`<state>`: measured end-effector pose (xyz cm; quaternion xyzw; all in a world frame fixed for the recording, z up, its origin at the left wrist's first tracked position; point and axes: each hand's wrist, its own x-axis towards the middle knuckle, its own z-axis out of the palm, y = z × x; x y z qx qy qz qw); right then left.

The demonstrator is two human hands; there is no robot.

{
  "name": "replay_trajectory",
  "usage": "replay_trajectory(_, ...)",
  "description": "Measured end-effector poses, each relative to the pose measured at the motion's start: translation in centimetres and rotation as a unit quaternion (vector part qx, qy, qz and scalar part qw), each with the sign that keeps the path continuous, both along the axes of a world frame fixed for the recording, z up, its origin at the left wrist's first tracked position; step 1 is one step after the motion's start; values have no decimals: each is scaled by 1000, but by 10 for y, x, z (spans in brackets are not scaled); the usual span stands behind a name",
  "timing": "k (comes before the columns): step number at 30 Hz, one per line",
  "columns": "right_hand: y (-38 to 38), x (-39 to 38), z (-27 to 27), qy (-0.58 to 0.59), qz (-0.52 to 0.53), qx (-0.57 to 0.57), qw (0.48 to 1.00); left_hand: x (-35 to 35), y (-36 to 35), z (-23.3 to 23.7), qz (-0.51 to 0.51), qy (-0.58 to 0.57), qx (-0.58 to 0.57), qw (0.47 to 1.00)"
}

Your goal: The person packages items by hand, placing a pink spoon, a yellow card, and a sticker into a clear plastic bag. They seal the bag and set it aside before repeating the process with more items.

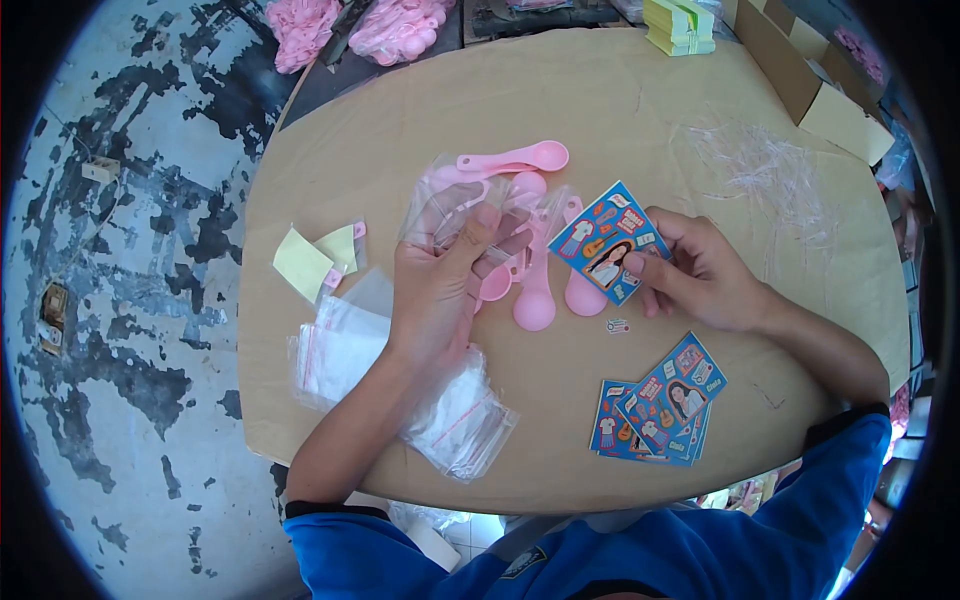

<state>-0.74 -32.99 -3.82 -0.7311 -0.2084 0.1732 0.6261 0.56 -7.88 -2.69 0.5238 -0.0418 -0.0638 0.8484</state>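
My left hand is raised over the table with its thumb and fingers closed on a clear plastic bag. Between thumb and fingers of my right hand is a blue illustrated card, tilted, its near edge close to the bag. Beneath and behind both hands lie several pink measuring spoons, partly covered by the left hand and the bag. More blue cards lie in a loose stack below my right hand. Clear resealable bags are spread on both sides of my left forearm.
Two pale yellow slips with pink tips lie at left. A tiny printed piece rests near the spoons. Tangled clear strands, a yellow paper stack and an open cardboard box occupy the far right. Bagged pink items sit beyond the table.
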Motion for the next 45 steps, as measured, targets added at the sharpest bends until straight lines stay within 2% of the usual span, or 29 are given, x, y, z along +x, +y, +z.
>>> replay_trajectory(4,9,-3,0,-8,-15,22,1000,-6,-6,4,-30,-22,44,998)
replay_trajectory(13,11,1,-1,26,-87,23,996,-1,1,-3,28,-35,40,998)
replay_trajectory(19,12,1,-5,6,-46,21,999,-1,-1,-2,26,-21,-7,999)
replay_trajectory(25,12,-2,-1,27,2,31,999,-4,-6,3,24,-43,-4,999)
replay_trajectory(31,15,-2,7,63,4,3,998,-9,-10,5,-7,-65,89,994)
replay_trajectory(34,14,1,11,18,21,-42,999,-10,-9,2,4,-72,147,986)
replay_trajectory(37,17,-1,16,19,-2,-22,1000,-11,-8,-3,-31,-139,168,975)
replay_trajectory(40,19,-3,17,50,-3,3,999,-13,-10,6,-70,-88,124,986)
replay_trajectory(45,27,-11,26,6,9,10,1000,-18,-8,3,-162,-116,170,965)
